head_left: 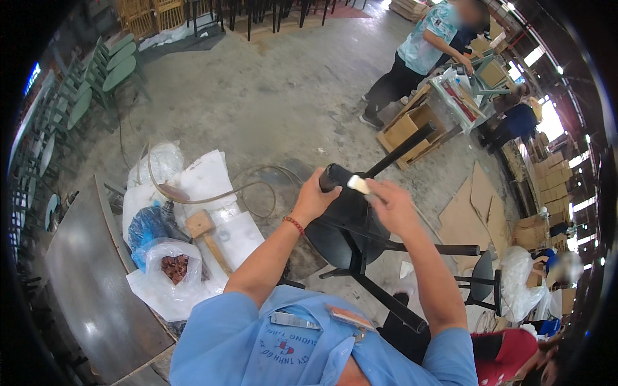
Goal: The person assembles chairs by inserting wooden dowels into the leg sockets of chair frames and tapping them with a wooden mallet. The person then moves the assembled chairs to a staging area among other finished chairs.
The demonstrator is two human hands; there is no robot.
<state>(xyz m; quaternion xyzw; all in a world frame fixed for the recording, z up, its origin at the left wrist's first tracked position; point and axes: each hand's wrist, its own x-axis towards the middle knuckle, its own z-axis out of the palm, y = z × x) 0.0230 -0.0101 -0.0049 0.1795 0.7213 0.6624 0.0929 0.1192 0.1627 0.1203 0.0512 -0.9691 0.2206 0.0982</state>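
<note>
Left hand (313, 198) wrapped around the end of a black stool leg (335, 176); right hand (391, 204) pinching a small pale cap (358, 184) against that same end. Upturned black stool (351, 235) held between both forearms, over concrete floor (270, 103). Wooden mallet (206, 233) and clear bag of reddish pieces (174, 267) lower left

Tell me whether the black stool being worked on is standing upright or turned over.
Turned over. The black stool has its seat low and its legs pointing up and outward; the left hand grips the end of one leg, the right hand beside it.
</note>
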